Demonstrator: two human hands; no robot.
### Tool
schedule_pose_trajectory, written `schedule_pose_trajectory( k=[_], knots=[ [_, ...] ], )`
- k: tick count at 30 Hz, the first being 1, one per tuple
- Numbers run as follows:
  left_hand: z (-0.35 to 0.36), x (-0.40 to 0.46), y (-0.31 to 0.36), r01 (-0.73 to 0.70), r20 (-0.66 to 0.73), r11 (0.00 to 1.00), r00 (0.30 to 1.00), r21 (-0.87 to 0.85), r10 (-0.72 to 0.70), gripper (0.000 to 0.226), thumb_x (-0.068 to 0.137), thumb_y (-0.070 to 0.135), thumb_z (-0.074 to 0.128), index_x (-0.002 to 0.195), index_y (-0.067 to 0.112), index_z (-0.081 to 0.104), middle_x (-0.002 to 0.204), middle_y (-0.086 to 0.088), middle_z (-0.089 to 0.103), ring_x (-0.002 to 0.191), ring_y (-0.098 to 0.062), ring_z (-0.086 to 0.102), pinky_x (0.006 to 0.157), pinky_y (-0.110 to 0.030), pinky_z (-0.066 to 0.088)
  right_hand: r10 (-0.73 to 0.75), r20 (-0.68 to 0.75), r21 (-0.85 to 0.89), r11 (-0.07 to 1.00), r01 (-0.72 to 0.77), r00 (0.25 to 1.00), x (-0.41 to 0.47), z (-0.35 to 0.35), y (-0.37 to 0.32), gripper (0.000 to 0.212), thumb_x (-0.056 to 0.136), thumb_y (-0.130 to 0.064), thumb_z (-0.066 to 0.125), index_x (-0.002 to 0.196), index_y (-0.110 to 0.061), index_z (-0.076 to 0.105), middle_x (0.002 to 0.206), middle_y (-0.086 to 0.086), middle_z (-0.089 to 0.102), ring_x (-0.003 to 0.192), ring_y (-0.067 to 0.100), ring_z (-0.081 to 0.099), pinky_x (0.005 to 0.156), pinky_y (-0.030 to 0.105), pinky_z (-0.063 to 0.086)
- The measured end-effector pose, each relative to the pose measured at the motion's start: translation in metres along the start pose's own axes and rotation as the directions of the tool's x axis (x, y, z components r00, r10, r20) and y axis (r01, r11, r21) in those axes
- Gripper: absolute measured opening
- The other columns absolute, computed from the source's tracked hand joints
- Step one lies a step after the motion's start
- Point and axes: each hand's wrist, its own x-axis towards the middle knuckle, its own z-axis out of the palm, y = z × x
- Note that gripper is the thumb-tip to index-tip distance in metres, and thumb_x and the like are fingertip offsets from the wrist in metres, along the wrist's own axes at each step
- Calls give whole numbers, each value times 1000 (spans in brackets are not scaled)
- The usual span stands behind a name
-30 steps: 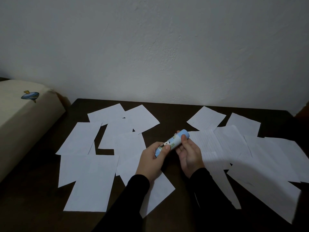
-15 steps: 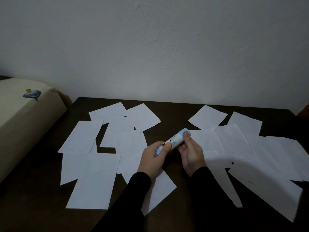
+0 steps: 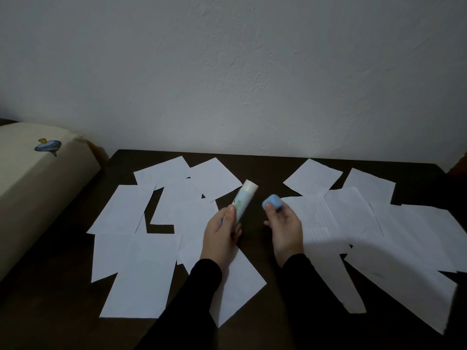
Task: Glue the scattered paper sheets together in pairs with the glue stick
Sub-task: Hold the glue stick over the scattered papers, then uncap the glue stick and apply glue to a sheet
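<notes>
Several white paper sheets lie scattered on a dark table (image 3: 262,170), one group on the left (image 3: 141,269) and one on the right (image 3: 353,218). My left hand (image 3: 221,236) grips the uncapped glue stick (image 3: 244,199), its pale tip pointing up and away. My right hand (image 3: 285,228) pinches the blue cap (image 3: 272,202) between thumb and fingers, a short gap to the right of the stick. Both hands hover above the bare strip between the two paper groups. Black sleeves cover both forearms.
A cream cushion or mattress (image 3: 32,188) with a small blue print borders the table's left side. A white wall (image 3: 252,72) rises directly behind the table's far edge. Some right-hand sheets overlap and carry faint printed lines.
The blue cap has come off the glue stick. My right hand pulled it to the right while my left hand kept the stick, its pale tip now bare.
</notes>
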Motion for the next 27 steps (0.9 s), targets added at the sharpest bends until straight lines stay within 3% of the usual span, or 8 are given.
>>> schedule_pose_trajectory(
  k=[3, 6, 10, 15, 19, 22, 25, 27],
  knots=[
    [0, 2, -1, -3, -20, 998, 1000, -67, 1, 29, 98, 40, 47, 100, 16, 63, 78, -4, 49, 69, -12, 46, 62, -24, 41, -97, 23, -193, 976, 99, 995, -3, 5, 8, 29, 86, -31, 68, 112, -36, 56, 108, -14, 61, 105, 8, 58, 89, 27, 50],
    [-1, 5, 0, -12, 1, 989, 1000, -147, 12, 21, 100, 31, 44, 92, 15, 56, 69, -4, 46, 58, -12, 40, 51, -21, 32, -197, 80, -397, 893, 212, 977, -7, 11, 8, 38, 86, -27, 70, 121, -29, 56, 109, -11, 55, 102, 9, 55, 83, 22, 50],
    [-2, 6, 3, -13, 23, 975, 1000, -222, 18, 14, 99, 21, 42, 98, 11, 52, 71, -5, 45, 54, -10, 38, 47, -19, 31, -168, 123, -590, 780, 208, 978, -11, 23, 5, 40, 88, -23, 68, 126, -21, 55, 122, -4, 56, 112, 9, 52, 95, 26, 48],
    [-1, 3, -3, -8, -6, 974, 1000, -225, 7, 26, 100, 25, 46, 120, 10, 50, 93, -11, 50, 64, -12, 44, 54, -18, 40, -67, 83, -653, 750, 106, 994, 1, 31, -4, 39, 87, -20, 70, 123, -18, 56, 123, 0, 58, 115, 14, 54, 97, 29, 45],
    [4, -3, -2, -93, -21, 994, 996, -51, 92, 24, 99, 30, 47, 121, 23, 52, 116, 0, 55, 105, -18, 56, 84, -27, 53, -32, 120, -713, 693, 109, 992, 2, 31, -13, 57, 84, -23, 73, 135, -16, 49, 134, 3, 50, 122, 18, 51, 101, 32, 44],
    [6, -9, 0, -151, -19, 984, 988, 100, 153, 29, 99, 33, 47, 127, 26, 49, 121, 6, 55, 115, -16, 53, 95, -33, 52, -63, 117, -727, 675, 129, 991, -7, 23, -22, 60, 86, -26, 70, 140, -21, 44, 138, 1, 47, 120, 16, 52, 99, 32, 48],
    [6, -16, 4, -181, -6, 969, 983, 166, 184, 30, 97, 29, 52, 126, 28, 51, 118, 13, 55, 113, -12, 54, 96, -35, 51, -41, 123, -601, 792, 108, 992, -28, 6, -39, 41, 92, -31, 62, 131, -23, 54, 126, -5, 57, 102, 6, 53, 89, 24, 47],
    [4, -20, 3, -234, 53, 936, 972, 263, 228, 31, 95, 27, 56, 126, 29, 53, 120, 11, 57, 112, -10, 55, 96, -34, 51, 23, 189, -466, 882, 69, 982, -43, -5, -52, 41, 92, -36, 61, 130, -21, 55, 122, -7, 60, 103, 5, 52, 95, 28, 47]
  ],
)
